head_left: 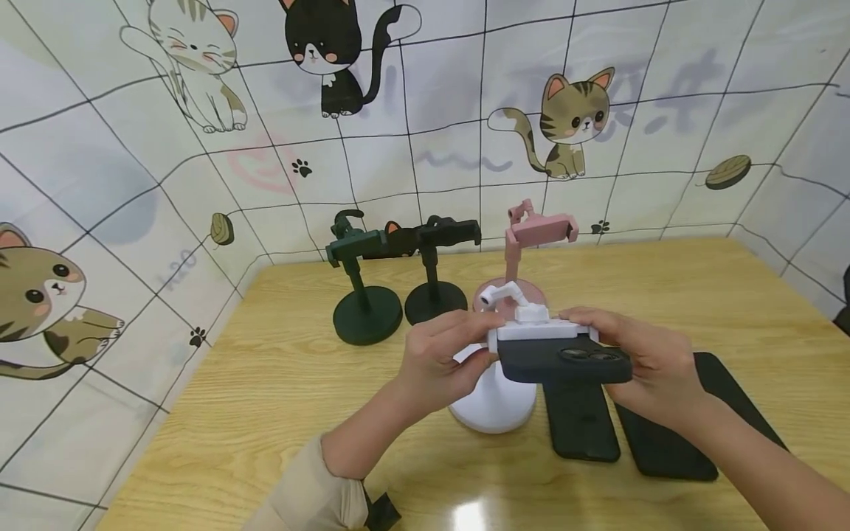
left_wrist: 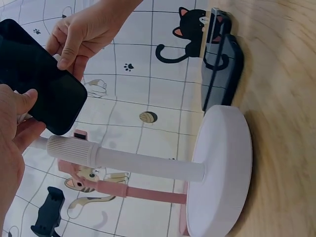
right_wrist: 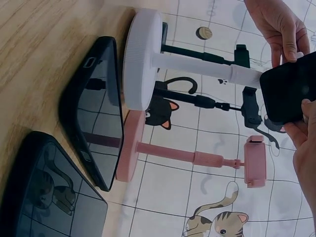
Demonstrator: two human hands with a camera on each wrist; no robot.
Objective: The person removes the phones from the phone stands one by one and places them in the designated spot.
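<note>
A dark smartphone (head_left: 544, 359) sits across the white clamp (head_left: 538, 330) of a white phone stand (head_left: 491, 409), its camera side facing the head view. My left hand (head_left: 438, 361) pinches the clamp's left end beside the phone. At the other end my right hand (head_left: 654, 361) grips the phone and the clamp's edge, its fingers partly hidden behind the phone. The left wrist view shows the phone's black screen (left_wrist: 39, 74), with a thumb near each end. Below the clamp runs the stand's white pole (right_wrist: 197, 66), down to a round base.
Behind stand a green phone stand (head_left: 368, 317), a black one (head_left: 434, 299) and a pink one (head_left: 541, 234). A black phone (head_left: 581, 424) and a larger black tablet-like device (head_left: 671, 442) lie to the right on the wooden table (head_left: 265, 428). A cat-print sheet (head_left: 438, 96) hangs behind.
</note>
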